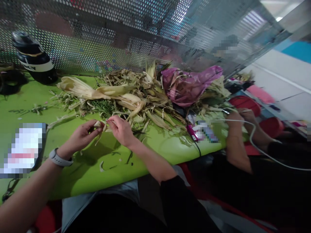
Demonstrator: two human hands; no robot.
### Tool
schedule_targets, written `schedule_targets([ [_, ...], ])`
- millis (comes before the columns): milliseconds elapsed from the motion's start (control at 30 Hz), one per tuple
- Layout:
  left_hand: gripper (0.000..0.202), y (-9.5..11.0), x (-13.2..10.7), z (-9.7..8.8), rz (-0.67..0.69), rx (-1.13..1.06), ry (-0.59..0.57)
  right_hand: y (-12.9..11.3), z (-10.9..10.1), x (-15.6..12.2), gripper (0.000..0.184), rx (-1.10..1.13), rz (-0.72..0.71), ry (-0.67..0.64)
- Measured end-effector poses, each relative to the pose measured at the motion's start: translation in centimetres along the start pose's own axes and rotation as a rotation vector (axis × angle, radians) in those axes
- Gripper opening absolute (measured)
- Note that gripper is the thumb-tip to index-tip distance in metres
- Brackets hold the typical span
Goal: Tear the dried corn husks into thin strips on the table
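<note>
Pinched between the fingers of my left hand point(87, 133) is a small pale piece point(97, 124), perhaps a garlic clove, though its kind is not clear. A thin pale strip point(98, 139) hangs below it. Close beside it on the right, my right hand point(121, 130) has thumb and fingers pressed together; what they grip is too small to tell. Both hands are just above the green table point(143, 161), in front of a heap of dry corn husks point(121, 94) mixed with green stems.
A pink plastic bag point(190, 85) lies on the heap's right side. At the left are a phone point(23, 149) and a dark bottle point(35, 60). A perforated metal screen point(104, 38) stands behind. On the right, another person's arms point(236, 142) reach over the table near a white cable point(254, 132).
</note>
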State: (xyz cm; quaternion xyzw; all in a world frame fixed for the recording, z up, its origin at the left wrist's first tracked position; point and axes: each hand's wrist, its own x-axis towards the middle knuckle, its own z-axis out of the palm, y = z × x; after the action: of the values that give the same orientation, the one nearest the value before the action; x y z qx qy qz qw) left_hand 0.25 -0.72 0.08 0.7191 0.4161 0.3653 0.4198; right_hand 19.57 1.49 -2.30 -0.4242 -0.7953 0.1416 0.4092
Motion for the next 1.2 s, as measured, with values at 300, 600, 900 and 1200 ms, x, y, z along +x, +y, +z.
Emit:
schedule_targets([
  [300,0.024,-0.2,-0.1,0.4,-0.172,-0.282,0.09,-0.4,0.0,-0.1,0.034,0.126,0.118,-0.032],
  [600,0.022,-0.5,0.6,-0.4,-0.318,-0.349,0.089,0.7,-1.4,0.8,0.035,0.166,0.203,-0.002],
  [900,0.035,-1.4,0.7,-0.9,-0.389,-0.445,0.226,0.7,-4.4,2.1,0.04,0.832,0.563,-0.324],
  [1200,0.035,-0.4,0.6,-0.2,-0.432,-0.451,0.164,0.4,-2.3,1.0,0.039,1.05,0.353,-0.523],
])
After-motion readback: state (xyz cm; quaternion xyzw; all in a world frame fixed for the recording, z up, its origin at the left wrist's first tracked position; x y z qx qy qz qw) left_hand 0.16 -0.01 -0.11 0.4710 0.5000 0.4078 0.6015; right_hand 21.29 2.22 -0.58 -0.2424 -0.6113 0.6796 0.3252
